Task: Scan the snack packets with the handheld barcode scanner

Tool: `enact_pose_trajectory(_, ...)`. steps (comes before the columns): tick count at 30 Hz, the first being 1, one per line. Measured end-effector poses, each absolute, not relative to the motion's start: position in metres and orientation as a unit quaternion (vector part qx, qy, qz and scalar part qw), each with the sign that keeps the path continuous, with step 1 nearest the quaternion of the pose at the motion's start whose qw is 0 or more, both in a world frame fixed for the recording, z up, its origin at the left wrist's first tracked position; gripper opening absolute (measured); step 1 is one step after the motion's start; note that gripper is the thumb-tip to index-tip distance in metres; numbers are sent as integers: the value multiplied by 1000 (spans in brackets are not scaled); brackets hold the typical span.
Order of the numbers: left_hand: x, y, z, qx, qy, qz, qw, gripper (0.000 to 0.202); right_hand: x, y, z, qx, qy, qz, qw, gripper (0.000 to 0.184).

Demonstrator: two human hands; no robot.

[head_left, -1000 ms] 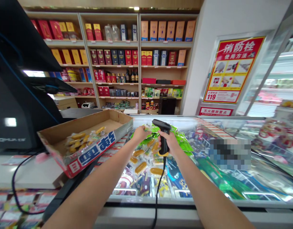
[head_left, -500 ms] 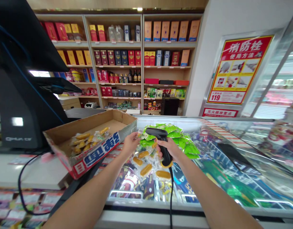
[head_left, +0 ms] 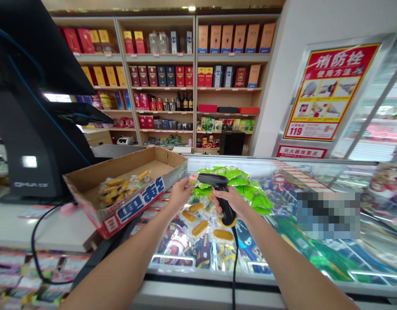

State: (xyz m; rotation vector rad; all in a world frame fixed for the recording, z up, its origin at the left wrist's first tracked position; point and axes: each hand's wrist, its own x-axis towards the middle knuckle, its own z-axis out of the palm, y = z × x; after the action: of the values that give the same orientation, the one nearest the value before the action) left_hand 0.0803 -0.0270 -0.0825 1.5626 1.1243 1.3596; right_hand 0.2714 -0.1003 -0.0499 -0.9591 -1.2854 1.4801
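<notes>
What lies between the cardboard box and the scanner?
In the head view, the left hand, pinching a packet beside the scanner; the box sits to its left.

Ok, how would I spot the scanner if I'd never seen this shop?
Find the long glass-topped freezer case. Over its near left part, the right hand grips the scanner above clear snack packets. It alone is black among the bright packets, with a yellow base and a dangling cable.

Two hands are counted: the left hand (head_left: 180, 193) with one snack packet (head_left: 192, 178), the right hand (head_left: 233, 203) with one barcode scanner (head_left: 217, 182). One cardboard box (head_left: 136, 203) and one black register terminal (head_left: 33, 142) are counted on the desk (head_left: 39, 232). Five orange boxes (head_left: 237, 38) and one red poster (head_left: 330, 92) are counted too.
</notes>
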Motion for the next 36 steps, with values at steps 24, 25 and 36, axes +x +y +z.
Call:
enact_pose_trajectory(24, -28, -34, 4, 579, 582, 571, -14, 33, 187, -81, -4, -358, -558, 604, 443, 23)
enact_pose_trajectory(25, -38, -35, 6, 565, 589, 578, -21, 33, 175, -79, 1, -357, -565, 603, 436, 24)
enact_pose_trajectory(36, -34, -50, 9, 598, 552, 580, -33, 35, 148, -82, 3, -348, -562, 613, 433, 25)
